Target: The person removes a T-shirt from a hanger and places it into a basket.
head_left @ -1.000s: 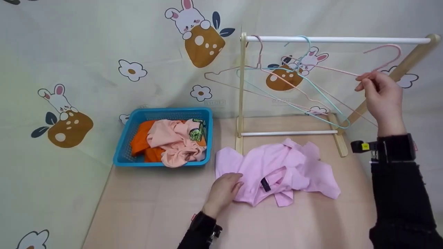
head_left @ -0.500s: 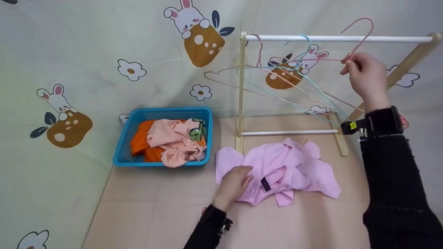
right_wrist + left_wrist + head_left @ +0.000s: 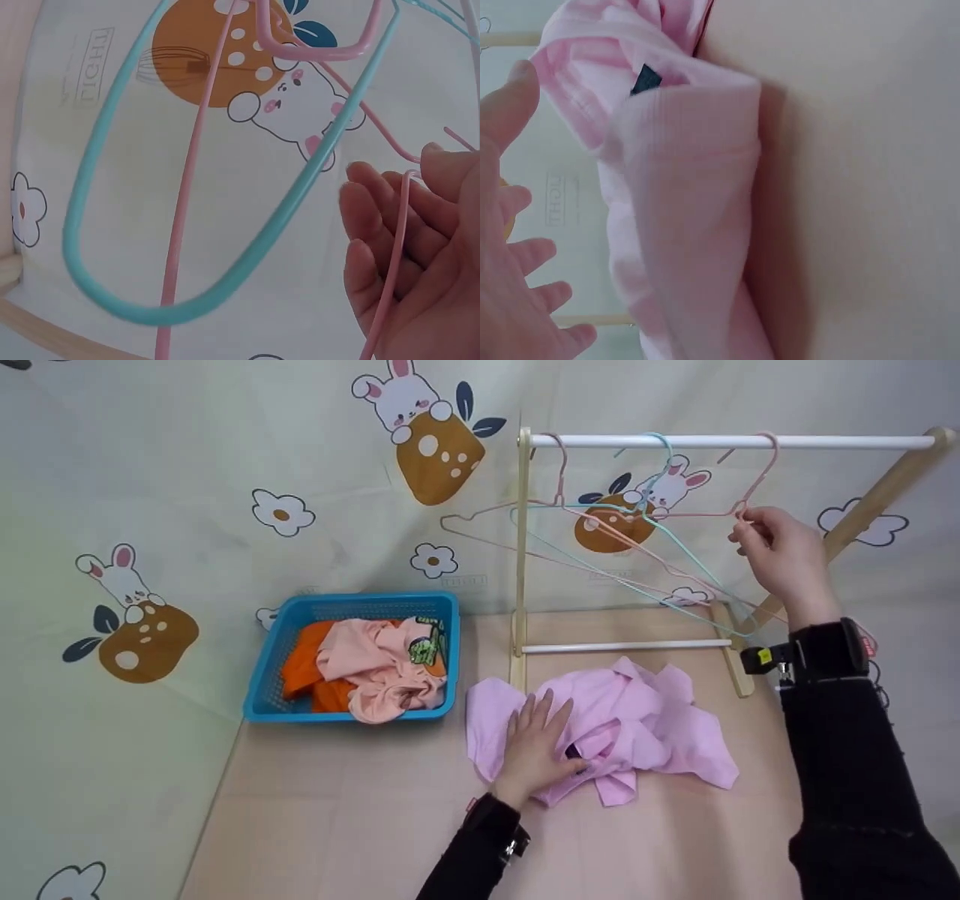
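Note:
In the head view my right hand [image 3: 784,559] pinches a pink clothes hanger [image 3: 765,472] at its neck, and the hook sits over the white rail [image 3: 847,444]. The right wrist view shows the thumb on that neck, with the hanger's pink wire [image 3: 397,247] running past the curled fingers. A teal hanger [image 3: 667,472] and another pink hanger [image 3: 562,472] hang further left on the rail. My left hand [image 3: 534,750], fingers spread, is over a crumpled pink garment [image 3: 690,742]. Its ribbed collar [image 3: 694,124] and dark label [image 3: 646,79] show in the left wrist view.
A blue basket [image 3: 259,705] with an orange garment [image 3: 304,664] and a peach garment [image 3: 360,652] stands on the table [image 3: 337,810] to the left. The rack's wooden right post [image 3: 874,525] slants close beside my right hand. A printed wall covering rises behind.
My right hand has brought the pink hanger leftward, up above the rail, then down so its hook is over it. My left hand has moved rightward over the pink garment, spreading its fingers.

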{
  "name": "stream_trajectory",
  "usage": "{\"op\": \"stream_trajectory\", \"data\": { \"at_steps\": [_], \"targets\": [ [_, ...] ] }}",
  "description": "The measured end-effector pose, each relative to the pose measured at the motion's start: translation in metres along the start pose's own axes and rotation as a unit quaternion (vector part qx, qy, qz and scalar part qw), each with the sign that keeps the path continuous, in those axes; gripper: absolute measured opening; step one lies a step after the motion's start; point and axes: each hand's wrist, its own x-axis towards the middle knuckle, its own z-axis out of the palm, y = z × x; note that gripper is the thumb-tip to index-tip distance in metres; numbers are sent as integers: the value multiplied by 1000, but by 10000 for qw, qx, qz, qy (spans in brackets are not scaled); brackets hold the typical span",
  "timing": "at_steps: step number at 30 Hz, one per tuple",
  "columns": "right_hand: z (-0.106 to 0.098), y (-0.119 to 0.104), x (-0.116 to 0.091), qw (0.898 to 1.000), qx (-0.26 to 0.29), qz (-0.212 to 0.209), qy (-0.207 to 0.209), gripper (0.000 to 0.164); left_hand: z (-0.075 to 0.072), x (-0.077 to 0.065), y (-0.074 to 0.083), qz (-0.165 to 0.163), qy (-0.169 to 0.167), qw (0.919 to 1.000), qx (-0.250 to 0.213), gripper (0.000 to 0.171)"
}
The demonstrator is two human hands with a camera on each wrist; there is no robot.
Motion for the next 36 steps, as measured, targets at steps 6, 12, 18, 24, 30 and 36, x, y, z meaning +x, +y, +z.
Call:
{"op": "stream_trajectory", "data": {
  "at_steps": [6,12,18,24,30,36],
  "targets": [
    [-5,13,-21,9985,49,-550,-74,54,10,4,13,-148,-298,9992,227,111],
    [-6,31,-39,9904,-339,-1336,-107,60,17,9,20,-258,-517,9977,364,114],
    [-4,43,-60,9877,-754,-1367,85,65,22,14,24,-320,-769,9950,549,115],
    [1,53,-79,9830,-1220,-1341,305,70,26,17,26,-310,-1014,9927,579,109],
    [7,63,-99,9790,-1358,-1435,494,72,33,15,26,-273,-1338,9866,897,95],
    [13,74,-113,9698,-1539,-1668,896,80,42,12,26,-513,-1364,9851,918,85]
  ]
}}
